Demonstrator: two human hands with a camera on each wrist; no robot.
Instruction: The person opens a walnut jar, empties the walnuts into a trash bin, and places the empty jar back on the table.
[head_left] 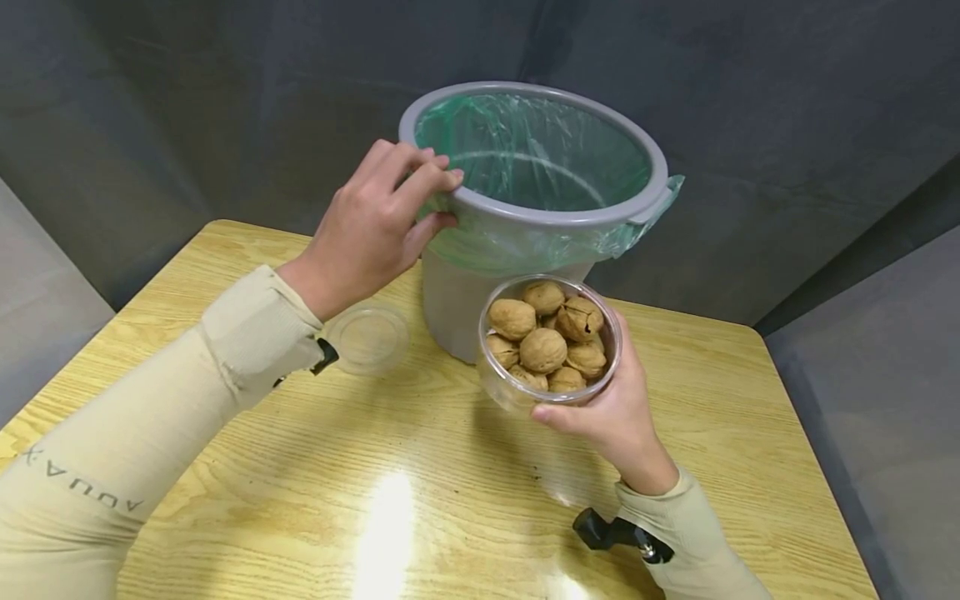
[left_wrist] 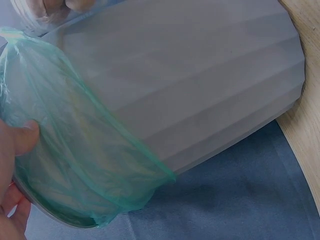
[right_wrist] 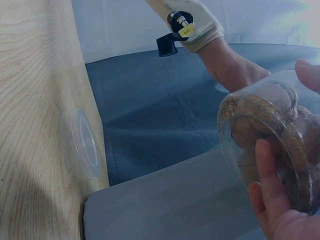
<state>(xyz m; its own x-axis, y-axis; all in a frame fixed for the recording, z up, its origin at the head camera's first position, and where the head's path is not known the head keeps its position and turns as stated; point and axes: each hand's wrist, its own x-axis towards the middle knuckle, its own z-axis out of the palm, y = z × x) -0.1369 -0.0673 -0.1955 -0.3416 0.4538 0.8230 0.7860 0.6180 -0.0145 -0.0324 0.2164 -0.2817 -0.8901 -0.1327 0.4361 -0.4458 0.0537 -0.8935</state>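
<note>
Your right hand (head_left: 618, 417) gripped the clear tub (head_left: 501, 387) of walnuts (head_left: 543, 350), thumb at the side nearest you, fingers reaching to its underside. The tub was held just on your side of the bin (head_left: 453, 321), outside its mouth, which lay almost straight forward across the near rim (head_left: 540, 217). The bin's long axis stood upright; the tub's mouth faced up toward you, its exact tilt hard to tell. Your left hand (head_left: 371, 221) was left of the tub, clasping the rim, thumb outside against the green bag (head_left: 517, 129). The lid (head_left: 369, 340) lay flat on the table (head_left: 285, 492), left of the bin.
</note>
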